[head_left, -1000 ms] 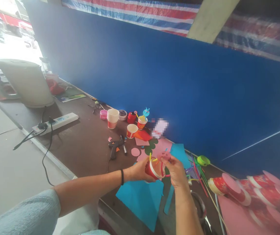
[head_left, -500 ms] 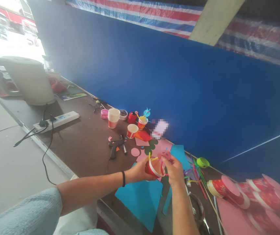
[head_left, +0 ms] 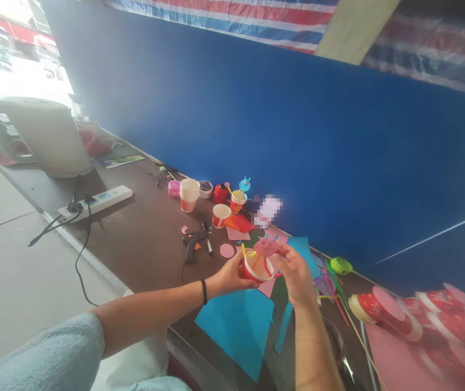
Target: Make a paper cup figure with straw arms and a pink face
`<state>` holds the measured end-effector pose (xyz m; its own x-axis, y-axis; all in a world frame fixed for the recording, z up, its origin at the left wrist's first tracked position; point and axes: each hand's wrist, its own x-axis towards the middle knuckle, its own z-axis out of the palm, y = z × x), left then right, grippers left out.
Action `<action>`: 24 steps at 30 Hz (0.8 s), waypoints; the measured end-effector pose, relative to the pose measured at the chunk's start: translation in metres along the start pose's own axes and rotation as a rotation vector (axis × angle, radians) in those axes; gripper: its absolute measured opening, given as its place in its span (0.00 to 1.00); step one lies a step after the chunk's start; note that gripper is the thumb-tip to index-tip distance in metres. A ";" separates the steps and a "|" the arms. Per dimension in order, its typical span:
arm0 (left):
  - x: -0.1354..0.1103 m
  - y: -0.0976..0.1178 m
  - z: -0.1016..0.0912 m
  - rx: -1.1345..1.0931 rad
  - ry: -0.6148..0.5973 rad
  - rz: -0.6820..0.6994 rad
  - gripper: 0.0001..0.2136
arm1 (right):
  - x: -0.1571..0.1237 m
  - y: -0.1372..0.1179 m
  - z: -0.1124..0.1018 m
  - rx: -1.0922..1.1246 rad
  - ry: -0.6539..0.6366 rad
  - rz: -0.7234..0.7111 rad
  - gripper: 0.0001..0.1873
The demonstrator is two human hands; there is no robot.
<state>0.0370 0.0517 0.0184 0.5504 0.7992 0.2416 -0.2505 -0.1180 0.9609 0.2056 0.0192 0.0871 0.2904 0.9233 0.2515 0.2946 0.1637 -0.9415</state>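
Note:
My left hand (head_left: 232, 275) is wrapped around a red-and-white paper cup (head_left: 254, 274), tilted with its mouth facing me. Yellow and red fuzzy stems stand out of the cup, and a pink paper cutout (head_left: 265, 248) with small blue bits on top sits above its rim. At the right edge of that cutout are the bent fingers of my right hand (head_left: 295, 271), seemingly pinching it; the exact contact is partly hidden. Under my hands lies a blue sheet (head_left: 238, 328). A pink paper disc (head_left: 227, 250) rests to the left of the cup.
Left of my hands lies a black glue gun (head_left: 195, 241). Behind it stand stacked paper cups (head_left: 189, 194), a single cup (head_left: 221, 216) and a decorated cup (head_left: 239, 202). A power strip (head_left: 96, 203) and a kettle (head_left: 49, 136) are farther left. More red cups (head_left: 382, 309) lie right.
My right hand has shifted right and loosened, uncovering more of the pink cutout. The cup has risen slightly in view, still in my left hand.

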 end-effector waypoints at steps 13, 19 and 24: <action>-0.018 0.038 -0.012 0.451 0.014 0.332 0.33 | -0.031 -0.061 0.013 -0.504 -0.265 -0.450 0.03; -0.018 0.035 -0.012 0.366 0.014 0.301 0.34 | -0.030 -0.052 0.022 -0.632 -0.137 -0.464 0.06; -0.017 0.035 -0.005 0.218 0.055 0.194 0.35 | -0.026 -0.039 0.028 -0.643 0.005 -0.376 0.06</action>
<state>0.0145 0.0367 0.0468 0.4632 0.7795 0.4217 -0.1664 -0.3909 0.9053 0.1611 -0.0012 0.1115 0.0687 0.8434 0.5328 0.8489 0.2311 -0.4753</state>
